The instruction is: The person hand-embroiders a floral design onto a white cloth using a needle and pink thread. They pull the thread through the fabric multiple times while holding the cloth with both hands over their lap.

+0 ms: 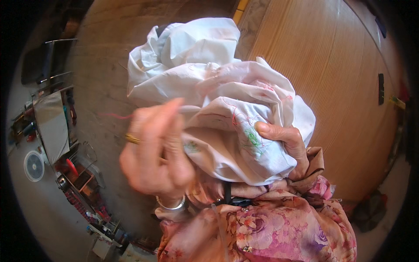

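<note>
A bunched white cloth [183,78] with red and green stitching lies across my front. My right hand [291,144] grips its near fold, thumb on top beside a patch of green embroidery thread [252,137] and the fingers hidden beneath. Loose red threads [234,114] trail over the same fold. To the left of that fold, my left hand [154,147] is raised and blurred, its fingers drawn together. A pink-red thread [114,115] runs out leftward from it. No needle can be made out. This hand wears a gold-coloured ring [133,139] and a bangle [172,204].
A wooden panel with ribbed grain [314,75] fills the right side. A grey floor [101,98] spreads at left, with a small white fan [34,166], a tray-like rack of items [83,180] and a metal-framed chair [49,62] at the rim. My flowered garment [281,226] lies below.
</note>
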`<state>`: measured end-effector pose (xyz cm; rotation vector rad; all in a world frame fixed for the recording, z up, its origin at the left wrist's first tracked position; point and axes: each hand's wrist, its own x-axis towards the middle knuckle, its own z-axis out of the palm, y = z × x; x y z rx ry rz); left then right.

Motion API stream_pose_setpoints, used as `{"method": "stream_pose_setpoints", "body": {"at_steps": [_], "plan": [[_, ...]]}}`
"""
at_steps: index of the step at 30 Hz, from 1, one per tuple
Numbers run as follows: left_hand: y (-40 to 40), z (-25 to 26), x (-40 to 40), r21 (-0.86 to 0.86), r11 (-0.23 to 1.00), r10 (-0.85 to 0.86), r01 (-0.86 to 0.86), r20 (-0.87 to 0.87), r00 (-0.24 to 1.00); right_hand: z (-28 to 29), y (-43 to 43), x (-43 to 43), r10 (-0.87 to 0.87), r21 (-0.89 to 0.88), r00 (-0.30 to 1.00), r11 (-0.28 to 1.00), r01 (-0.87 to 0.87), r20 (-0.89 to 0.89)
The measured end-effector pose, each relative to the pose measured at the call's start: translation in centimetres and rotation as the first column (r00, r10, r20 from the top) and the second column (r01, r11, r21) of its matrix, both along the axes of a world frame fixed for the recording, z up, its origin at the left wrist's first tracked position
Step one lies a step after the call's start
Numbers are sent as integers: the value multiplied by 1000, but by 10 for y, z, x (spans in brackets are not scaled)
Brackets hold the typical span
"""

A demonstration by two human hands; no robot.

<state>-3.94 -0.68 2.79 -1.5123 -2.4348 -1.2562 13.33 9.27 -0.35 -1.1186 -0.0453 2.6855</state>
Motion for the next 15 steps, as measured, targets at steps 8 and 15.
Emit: {"method": "stream_pose_setpoints", "body": {"at_steps": [8,15], "plan": [[-14,-4,34,-148,964,-240,222,-118,963,6,5,-3,86,116,996,989,-88,22],[-16,0,38,-170,963,-231,211,-103,968,8,5,-4,76,172,997,982,-77,11]]}}
